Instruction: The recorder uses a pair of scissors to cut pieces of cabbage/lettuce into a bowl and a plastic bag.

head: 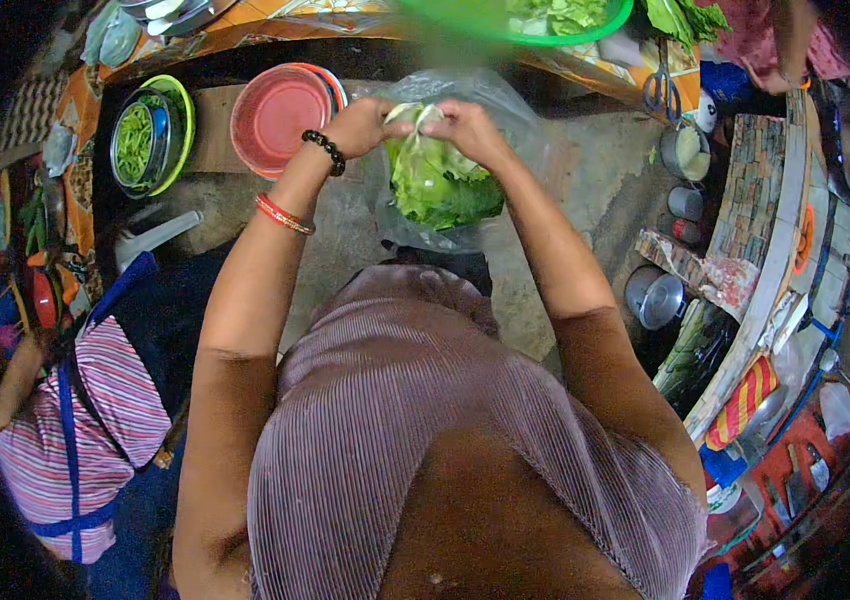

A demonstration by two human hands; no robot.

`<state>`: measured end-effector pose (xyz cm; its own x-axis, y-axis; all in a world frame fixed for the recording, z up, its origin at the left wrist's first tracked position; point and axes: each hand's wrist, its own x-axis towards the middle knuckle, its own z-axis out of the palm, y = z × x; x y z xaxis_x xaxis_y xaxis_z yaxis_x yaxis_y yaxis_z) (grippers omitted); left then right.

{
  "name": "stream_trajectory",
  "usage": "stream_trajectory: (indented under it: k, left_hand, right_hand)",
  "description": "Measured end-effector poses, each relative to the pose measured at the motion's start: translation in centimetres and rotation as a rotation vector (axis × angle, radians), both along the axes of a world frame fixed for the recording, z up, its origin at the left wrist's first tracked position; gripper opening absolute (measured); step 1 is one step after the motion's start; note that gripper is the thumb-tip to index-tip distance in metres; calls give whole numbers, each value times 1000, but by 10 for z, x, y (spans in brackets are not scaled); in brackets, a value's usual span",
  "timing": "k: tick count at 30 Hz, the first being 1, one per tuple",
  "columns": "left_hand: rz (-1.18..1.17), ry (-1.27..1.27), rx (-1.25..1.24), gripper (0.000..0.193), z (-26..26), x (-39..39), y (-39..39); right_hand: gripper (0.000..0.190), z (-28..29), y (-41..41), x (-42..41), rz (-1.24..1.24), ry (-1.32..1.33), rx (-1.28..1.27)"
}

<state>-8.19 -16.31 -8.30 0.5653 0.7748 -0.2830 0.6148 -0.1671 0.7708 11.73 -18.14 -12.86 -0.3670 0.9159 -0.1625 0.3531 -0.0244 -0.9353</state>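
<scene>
In front of me is a head of green leafy lettuce (443, 191) with its pale stem ends facing up, its leaves in or over a clear plastic bag (462, 82). My left hand (365, 129) pinches pale leaf stems (416, 116) from one side, a black bead bracelet on its wrist. From the other side, my right hand (472, 133) grips the same stems, thumbs close together. Whether the stems are being torn or only held, I cannot tell. The bag hangs open around the leaves, above the concrete floor (335, 217).
A pinkish-red plastic basin (282, 120) stands left of the bag, near a bowl of cut green vegetables (136, 142). A green basin (616, 26) with leaves sits on the tiled counter ahead. Scissors (663, 86) hang at its edge. Lidded pot (657, 300) stands right. Two people work nearby.
</scene>
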Motion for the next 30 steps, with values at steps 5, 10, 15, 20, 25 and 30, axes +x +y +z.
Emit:
stream_trajectory:
  k: [5,10,15,20,25,30]
  left_hand:
    - [76,39,-111,39,5,-7,2]
    - [143,75,-26,32,-18,-20,-2]
    - [350,-226,-60,28,-12,-23,-7]
    - [279,18,138,23,0,-25,-14]
    - [210,22,450,19,16,-23,-13]
    - [276,46,587,22,28,-19,-11]
  right_hand:
    - [30,-10,18,-16,-59,160,-56]
    - [37,-3,17,-33,-32,-3,-78]
    - [66,-45,-14,-34,-88,-192,261]
    - [73,-33,-45,-11,270,-683,178]
    - [68,-82,-35,11,300,-792,-49]
    - [47,-102,-49,7,46,-838,-127]
